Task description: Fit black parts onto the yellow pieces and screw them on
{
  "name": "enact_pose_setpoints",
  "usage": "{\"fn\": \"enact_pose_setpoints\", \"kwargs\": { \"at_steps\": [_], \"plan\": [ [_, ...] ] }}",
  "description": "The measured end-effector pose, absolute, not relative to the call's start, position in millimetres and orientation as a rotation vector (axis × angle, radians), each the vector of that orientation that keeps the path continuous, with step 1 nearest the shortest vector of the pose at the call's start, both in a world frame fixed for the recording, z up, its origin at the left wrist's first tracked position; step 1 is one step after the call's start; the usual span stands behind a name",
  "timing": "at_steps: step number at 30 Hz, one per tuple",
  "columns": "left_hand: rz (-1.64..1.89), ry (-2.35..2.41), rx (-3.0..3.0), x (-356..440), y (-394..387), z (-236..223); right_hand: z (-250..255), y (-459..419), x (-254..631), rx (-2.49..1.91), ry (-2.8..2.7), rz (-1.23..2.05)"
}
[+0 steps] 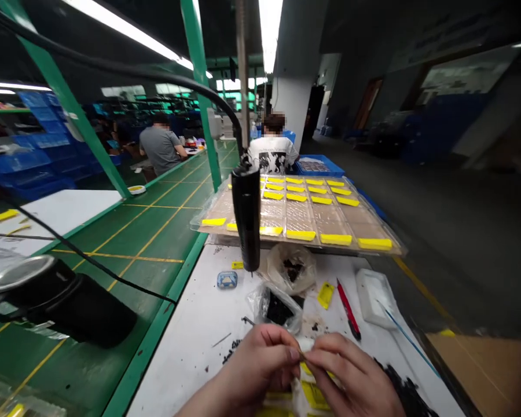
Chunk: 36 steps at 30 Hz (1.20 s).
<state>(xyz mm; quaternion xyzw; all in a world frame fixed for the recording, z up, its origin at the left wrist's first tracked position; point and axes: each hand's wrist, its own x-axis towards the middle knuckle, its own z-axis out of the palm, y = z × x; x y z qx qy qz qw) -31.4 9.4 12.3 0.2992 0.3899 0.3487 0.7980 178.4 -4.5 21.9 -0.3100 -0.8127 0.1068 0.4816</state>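
Observation:
Low in the view, my left hand (pixel 260 362) and my right hand (pixel 351 376) meet with fingertips pinched together over the white work mat (pixel 200 330). Between the fingertips sits a very small part, too small to name. Yellow flat pieces (pixel 315 395) lie just under both hands. Right behind the fingers lie two clear plastic bags (pixel 278 307) with small black parts. A black electric screwdriver (pixel 246 217) hangs upright on a cable above the mat, beyond my hands.
A clear tray (pixel 304 217) with several yellow parts stands behind the bags. A red pen (pixel 348 310), a white dish (pixel 373 295), a blue-grey tin (pixel 227 280) lie on the mat. A black lamp (pixel 65 301) rests on the green belt. Two people sit further up.

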Motion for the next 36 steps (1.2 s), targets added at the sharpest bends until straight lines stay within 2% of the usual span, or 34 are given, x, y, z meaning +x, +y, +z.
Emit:
{"fn": "enact_pose_setpoints", "kwargs": {
  "at_steps": [9, 26, 31, 36],
  "plan": [
    [0.764, 1.02, 1.074, -41, 6, 25, 24, -10, 172, -0.85, -1.97, 0.309],
    [0.815, 1.119, 1.264, -39, 7, 32, 25, -6, 172, -0.952, -1.914, 0.33],
    [0.868, 1.013, 1.106, -39, 10, 19, 22, -5, 171, -1.102, -1.756, 0.502],
    [1.016, 1.005, 1.033, -46, 13, 20, 38, -26, 175, -1.316, -1.765, 0.367]
  ]
}}
